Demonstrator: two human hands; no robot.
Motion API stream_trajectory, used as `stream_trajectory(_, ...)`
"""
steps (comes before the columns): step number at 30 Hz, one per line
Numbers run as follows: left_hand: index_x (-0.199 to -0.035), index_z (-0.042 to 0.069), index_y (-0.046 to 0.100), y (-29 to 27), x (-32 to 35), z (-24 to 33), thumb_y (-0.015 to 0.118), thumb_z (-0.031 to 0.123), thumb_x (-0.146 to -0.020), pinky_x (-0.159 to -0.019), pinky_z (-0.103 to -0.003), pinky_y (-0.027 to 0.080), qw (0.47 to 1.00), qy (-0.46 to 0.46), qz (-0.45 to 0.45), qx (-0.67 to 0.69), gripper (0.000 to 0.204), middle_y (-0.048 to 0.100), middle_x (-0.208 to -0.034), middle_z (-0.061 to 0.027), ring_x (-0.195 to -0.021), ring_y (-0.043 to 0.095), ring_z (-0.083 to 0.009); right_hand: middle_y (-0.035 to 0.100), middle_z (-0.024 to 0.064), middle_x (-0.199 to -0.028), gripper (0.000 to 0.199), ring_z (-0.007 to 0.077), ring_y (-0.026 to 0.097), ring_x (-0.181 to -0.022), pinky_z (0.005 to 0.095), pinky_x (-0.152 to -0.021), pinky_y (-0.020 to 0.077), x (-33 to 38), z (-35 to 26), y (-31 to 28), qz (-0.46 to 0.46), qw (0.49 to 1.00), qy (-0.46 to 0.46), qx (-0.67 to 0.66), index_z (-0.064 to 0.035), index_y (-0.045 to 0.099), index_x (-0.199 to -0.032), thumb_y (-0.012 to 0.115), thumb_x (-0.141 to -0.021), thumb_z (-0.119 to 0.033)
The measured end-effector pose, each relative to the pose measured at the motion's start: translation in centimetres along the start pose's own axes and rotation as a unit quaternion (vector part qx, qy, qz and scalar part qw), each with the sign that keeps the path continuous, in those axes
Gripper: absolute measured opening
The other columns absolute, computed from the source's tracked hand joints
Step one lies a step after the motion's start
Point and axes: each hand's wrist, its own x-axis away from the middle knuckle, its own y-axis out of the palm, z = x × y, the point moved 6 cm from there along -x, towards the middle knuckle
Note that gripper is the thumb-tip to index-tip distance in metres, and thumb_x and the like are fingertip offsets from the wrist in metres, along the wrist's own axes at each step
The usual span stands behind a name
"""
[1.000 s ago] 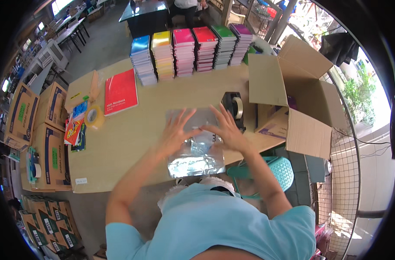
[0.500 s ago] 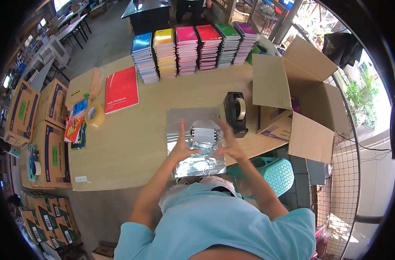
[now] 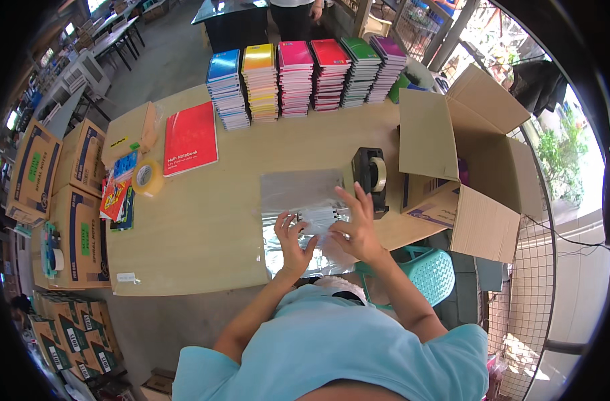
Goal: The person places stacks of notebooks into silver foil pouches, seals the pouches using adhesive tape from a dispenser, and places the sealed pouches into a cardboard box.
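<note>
A black desktop tape dispenser (image 3: 362,175) with a roll of narrow tape in it stands on a pale tan tabletop (image 3: 191,234). To the dispenser's left, and nearer the person, lies a small white bundle with black marks along its edge (image 3: 318,215); around it spreads a crinkled, clear plastic sheet (image 3: 298,190), its near part bright with glare. Whether the bundle lies on the plastic or within it, I cannot tell.

The left hand (image 3: 294,248) is at the bundle's left side, left of the dispenser — about half open, fingers curved and parted, fingertips at the plastic. The right hand (image 3: 360,234) is just on the person's side of the dispenser, by the bundle's right end, thumb and forefinger close together over the plastic, the other fingers raised and spread. I cannot tell whether either hand grips the film.

Right of the dispenser is a brown cardboard box with spread flaps (image 3: 427,134). Beyond the dispenser, six stacks of spiral notebooks (image 3: 296,87) stand in a row — blue, yellow, pink, red, green and purple. Well to its left lie a large red notebook (image 3: 191,137) and, farther out, a wide roll of yellowish clear tape (image 3: 156,182). Farthest left stand brown cartons with green labels (image 3: 87,237). Below the table, nearer the person than the dispenser and to its right, is a teal plastic seat pierced with holes (image 3: 429,277).
</note>
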Motion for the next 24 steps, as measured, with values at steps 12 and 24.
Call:
stream_trajectory(12, -0.121, 0.014, 0.064, -2.2, -2.9, 2.9, 0.080, 0.020, -0.074, -0.101, -0.045, 0.034, 0.956, 0.157, -0.207, -0.134, 0.050, 0.054, -0.123, -0.0098, -0.117, 0.045, -0.0324, 0.059, 0.0062, -0.113, 0.026, 0.0279, 0.056, -0.106, 0.0461, -0.084, 0.0445, -5.4, 2.5, -4.4, 0.012, 1.000, 0.028, -0.009, -0.0108, 0.071, -0.089, 0.079, -0.066, -0.017)
stream_trajectory(24, -0.124, 0.006, 0.048, -4.3, -1.5, 1.0, 0.080, 0.017, -0.069, -0.099, -0.048, 0.035, 0.994, 0.102, -0.026, -0.015, 0.064, 0.053, -0.129, -0.0118, -0.113, 0.049, -0.0321, 0.063, -0.0004, -0.105, 0.027, 0.0207, 0.061, -0.097, 0.0384, -0.080, 0.0429, -5.4, -0.3, -5.7, -0.152, 0.979, -0.119, -0.068, -0.0150, 0.071, -0.093, 0.078, -0.067, -0.018)
